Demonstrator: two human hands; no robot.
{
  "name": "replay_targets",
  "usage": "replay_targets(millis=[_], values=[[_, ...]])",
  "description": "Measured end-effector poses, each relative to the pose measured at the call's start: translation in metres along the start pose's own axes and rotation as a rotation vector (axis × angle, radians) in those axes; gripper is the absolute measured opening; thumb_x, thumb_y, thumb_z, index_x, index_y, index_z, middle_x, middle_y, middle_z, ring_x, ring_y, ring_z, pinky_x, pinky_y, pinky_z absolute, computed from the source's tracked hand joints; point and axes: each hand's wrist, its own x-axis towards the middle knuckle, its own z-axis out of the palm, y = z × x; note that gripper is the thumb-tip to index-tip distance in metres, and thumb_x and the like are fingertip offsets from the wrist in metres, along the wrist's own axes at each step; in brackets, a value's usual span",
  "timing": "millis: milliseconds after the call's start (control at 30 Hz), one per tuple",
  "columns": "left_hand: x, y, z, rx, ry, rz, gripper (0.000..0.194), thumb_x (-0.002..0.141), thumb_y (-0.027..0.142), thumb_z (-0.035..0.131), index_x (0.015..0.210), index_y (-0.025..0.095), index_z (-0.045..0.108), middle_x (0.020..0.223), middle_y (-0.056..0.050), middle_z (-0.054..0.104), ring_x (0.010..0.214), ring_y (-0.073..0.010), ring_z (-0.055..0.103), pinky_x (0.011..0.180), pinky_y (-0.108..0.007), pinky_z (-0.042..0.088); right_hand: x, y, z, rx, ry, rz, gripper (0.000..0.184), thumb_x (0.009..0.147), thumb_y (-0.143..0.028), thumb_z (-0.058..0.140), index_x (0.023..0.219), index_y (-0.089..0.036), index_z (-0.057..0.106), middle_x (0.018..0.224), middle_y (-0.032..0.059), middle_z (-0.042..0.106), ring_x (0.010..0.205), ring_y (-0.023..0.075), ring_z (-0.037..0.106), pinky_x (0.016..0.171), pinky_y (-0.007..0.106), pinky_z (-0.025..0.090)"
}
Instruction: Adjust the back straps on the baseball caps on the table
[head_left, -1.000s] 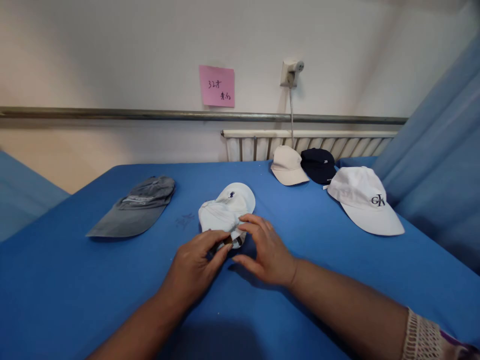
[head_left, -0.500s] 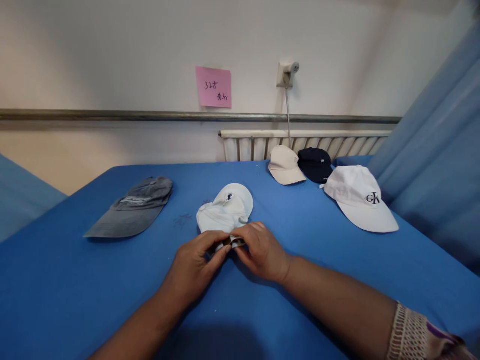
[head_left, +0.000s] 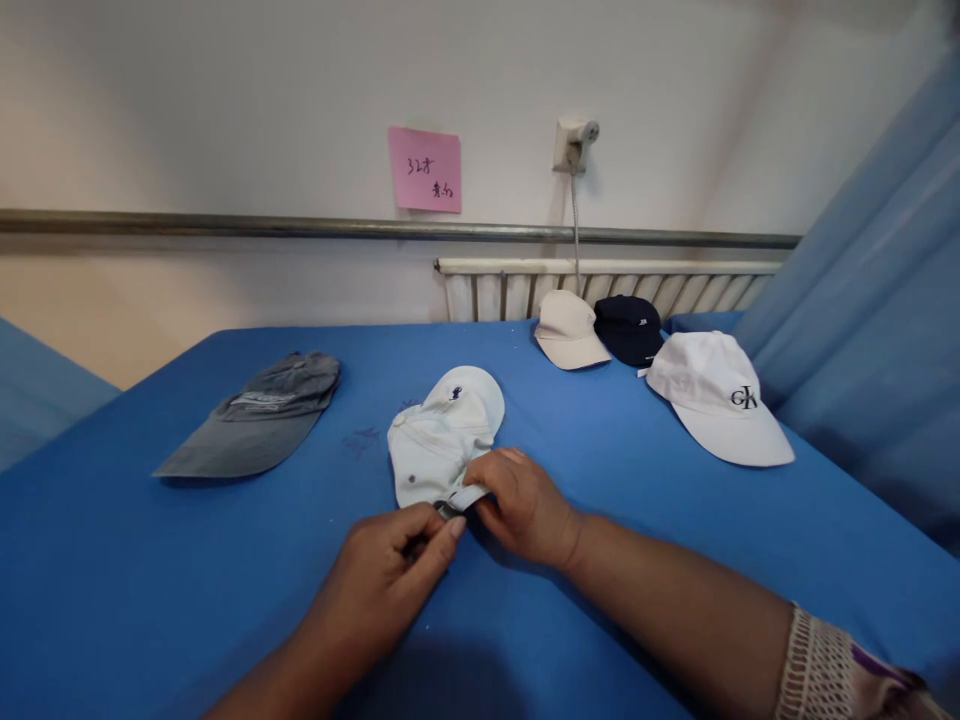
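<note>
A pale mint baseball cap with a small dark emblem lies on the blue-covered table, its brim pointing away from me. Its back strap faces me, with a dark metal buckle at the left end. My left hand pinches the buckle end between thumb and forefinger. The strap's light end is gripped by my right hand, its fingers curled at the cap's right rear edge. Part of the strap is hidden by my fingers.
On the left lies a grey cap. A beige cap and a navy cap sit side by side at the back, near the radiator. A white cap with black letters rests at right, beside a blue curtain.
My left hand has shifted down and slightly left, away from the right hand. The strap and buckle now show between the hands, and more of the cap's left rear side is uncovered.
</note>
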Motion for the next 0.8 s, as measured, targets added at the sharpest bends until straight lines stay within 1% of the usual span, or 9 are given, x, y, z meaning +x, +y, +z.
replay_targets(millis=[133,233,300,367,400,500,600,700,800], values=[[0.0,0.001,0.003,-0.14,-0.042,-0.121,0.038,0.085,0.046,0.055,0.058,0.019,0.06,0.054,0.002,0.061,0.05,-0.0128,0.053,0.05,-0.024,0.04,0.001,0.001,0.0,0.036,0.015,0.008,0.02,0.082,-0.009,0.049,0.099,-0.019,0.053,0.094,0.0078,0.066,0.087,0.0217,0.058,0.081,0.036,0.045],[0.001,0.004,0.009,-0.497,-0.193,-0.305,0.037,0.084,0.047,0.058,0.062,0.018,0.063,0.059,-0.001,0.064,0.045,-0.0104,0.05,0.046,-0.023,0.039,0.001,0.0,0.001,0.076,0.067,0.067,0.019,0.083,-0.008,0.049,0.098,-0.019,0.053,0.092,0.0065,0.064,0.086,0.0202,0.058,0.081,0.034,0.046],[0.0,0.008,0.017,-0.793,-0.245,-0.451,0.027,0.08,0.043,0.066,0.08,0.016,0.069,0.077,-0.005,0.071,0.052,-0.011,0.056,0.049,-0.023,0.043,0.002,0.0,0.001,0.085,0.119,0.126,0.019,0.083,-0.008,0.049,0.098,-0.019,0.053,0.09,0.0056,0.063,0.085,0.0195,0.058,0.079,0.032,0.047],[0.001,0.01,0.027,-1.042,-0.175,-0.577,0.03,0.074,0.035,0.075,0.098,0.017,0.07,0.098,-0.009,0.071,0.069,-0.014,0.064,0.058,-0.023,0.049,0.002,0.001,0.002,0.082,0.152,0.163,0.021,0.082,-0.007,0.049,0.097,-0.02,0.053,0.089,0.0053,0.063,0.084,0.0194,0.058,0.078,0.032,0.047],[0.002,0.01,0.031,-1.138,-0.111,-0.62,0.033,0.072,0.031,0.078,0.1,0.017,0.07,0.102,-0.009,0.07,0.076,-0.0152,0.065,0.064,-0.024,0.05,0.003,0.001,0.002,0.078,0.154,0.163,0.02,0.082,-0.007,0.049,0.097,-0.02,0.053,0.089,0.0054,0.063,0.084,0.0195,0.058,0.078,0.032,0.047],[0.006,0.007,0.038,-1.326,0.056,-0.673,0.025,0.072,0.028,0.079,0.093,0.017,0.071,0.1,-0.008,0.07,0.09,-0.0175,0.064,0.076,-0.025,0.051,0.003,0.001,0.002,0.056,0.109,0.12,0.018,0.084,-0.009,0.049,0.098,-0.019,0.053,0.091,0.007,0.063,0.086,0.0207,0.059,0.079,0.033,0.047],[0.011,0.001,0.036,-1.388,0.135,-0.669,0.021,0.074,0.03,0.078,0.09,0.018,0.071,0.098,-0.006,0.07,0.096,-0.0183,0.063,0.078,-0.025,0.05,0.004,0.0,0.002,0.038,0.036,0.071,0.017,0.088,-0.012,0.048,0.103,-0.018,0.052,0.097,0.0099,0.064,0.091,0.0225,0.059,0.082,0.036,0.047],[0.014,-0.005,0.031,-1.377,0.215,-0.634,0.019,0.071,0.026,0.081,0.085,0.019,0.07,0.092,-0.003,0.07,0.09,-0.0155,0.062,0.076,-0.023,0.05,0.004,-0.002,0.002,0.089,-0.045,0.036,0.02,0.091,-0.02,0.051,0.111,-0.018,0.051,0.106,0.0114,0.063,0.097,0.0234,0.058,0.084,0.037,0.047],[0.016,-0.012,0.027,-1.335,0.293,-0.592,0.019,0.067,0.024,0.082,0.08,0.019,0.069,0.087,-0.001,0.069,0.084,-0.014,0.061,0.074,-0.022,0.051,0.005,-0.003,0.004,0.171,-0.072,0.042,0.025,0.093,-0.029,0.053,0.115,-0.018,0.049,0.112,0.0123,0.062,0.101,0.0233,0.057,0.086,0.037,0.047]])
